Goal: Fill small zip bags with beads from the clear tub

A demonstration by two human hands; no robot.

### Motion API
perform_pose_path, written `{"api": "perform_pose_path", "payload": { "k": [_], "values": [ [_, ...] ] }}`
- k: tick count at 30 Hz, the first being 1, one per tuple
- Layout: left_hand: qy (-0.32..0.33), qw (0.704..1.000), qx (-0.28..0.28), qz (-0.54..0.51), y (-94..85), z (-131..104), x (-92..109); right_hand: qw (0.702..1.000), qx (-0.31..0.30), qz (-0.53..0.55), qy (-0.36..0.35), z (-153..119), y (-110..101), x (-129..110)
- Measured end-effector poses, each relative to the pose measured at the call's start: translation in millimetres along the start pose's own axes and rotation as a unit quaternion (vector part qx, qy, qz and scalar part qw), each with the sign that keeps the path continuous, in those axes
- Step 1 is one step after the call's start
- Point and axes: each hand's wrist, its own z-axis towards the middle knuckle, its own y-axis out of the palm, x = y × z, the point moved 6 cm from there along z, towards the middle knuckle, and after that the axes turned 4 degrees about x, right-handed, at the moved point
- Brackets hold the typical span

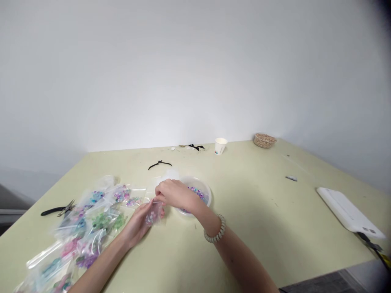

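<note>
A small clear zip bag (154, 215) with pinkish beads in it is in my left hand (137, 224), whose fingers are closed round its side. My right hand (175, 193) pinches the bag's top edge, its fingertips meeting the left thumb there. Partly behind my right hand and wrist stands a round white bowl (206, 188) holding purple and blue beads (198, 193). To the left of my hands lies a spread of clear bags with green beads (102, 220), blue beads (97, 197), and pink and purple ones.
Black-handled pliers (58, 210) lie at the left, and another pair (159, 163) lies behind my hands. A paper cup (220, 146), a tub of tan pellets (264, 140) and black scraps (195, 147) are near the wall. A white device (348, 211) with a cable sits at the right.
</note>
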Motion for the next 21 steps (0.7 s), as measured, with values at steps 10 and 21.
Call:
{"api": "perform_pose_path", "payload": {
  "k": [10, 21],
  "values": [
    [0.012, 0.997, 0.021, -0.068, -4.3, -3, 15, 0.997, 0.066, 0.044, -0.019, -3, -4, -5],
    [-0.025, 0.992, -0.035, -0.118, 3.4, -9, 14, 0.998, 0.054, 0.033, -0.011, -2, 2, -5]
  ]
}}
